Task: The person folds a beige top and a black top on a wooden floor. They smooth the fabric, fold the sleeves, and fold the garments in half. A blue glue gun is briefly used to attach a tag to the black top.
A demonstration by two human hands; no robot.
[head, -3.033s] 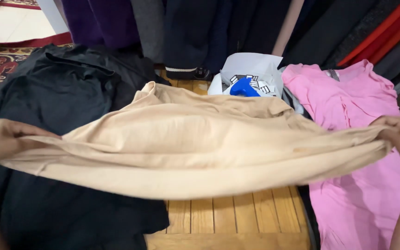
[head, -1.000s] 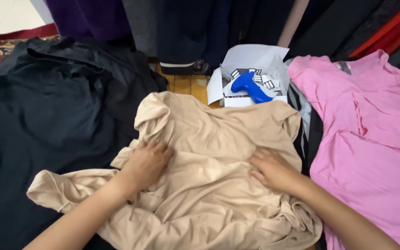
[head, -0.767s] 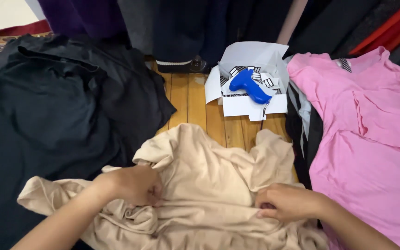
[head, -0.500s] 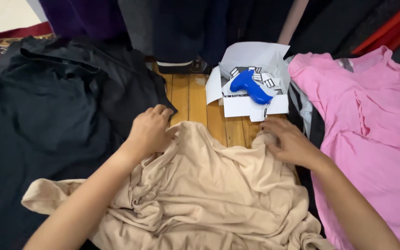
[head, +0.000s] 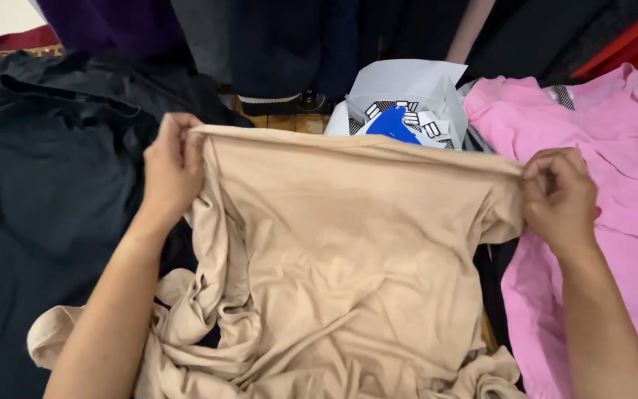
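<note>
Both hands are gripping the far edge of a beige top (head: 341,251) and holding it taut between them — the left hand (head: 170,171) is pinching one corner with fingers curled over the fabric, and the right hand (head: 559,198) is pinching the other corner between thumb and fingers. The edge is running level from hand to hand, while the rest of the top is hanging and bunching toward the person, its near part lying in loose wrinkles with a sleeve trailing out at the lower left. The top is sitting between a black garment (head: 38,214) on the left and a pink shirt (head: 614,192) on the right, partly overlapping both. Beyond the held edge a white box (head: 415,85) with a blue object (head: 393,124) inside is peeking out, and dark clothes (head: 289,44) are hanging along the back; a strip of wooden floor (head: 289,122) is showing just past the edge. The step in hand looks like straightening the top by its stretched edge — the work seems to be at an early stage, since the lower half is lying crumpled. A next move would call for keeping both grips even so the edge stays straight, and for letting the bunched cloth fall flat without dragging the neighbouring garments along.
</note>
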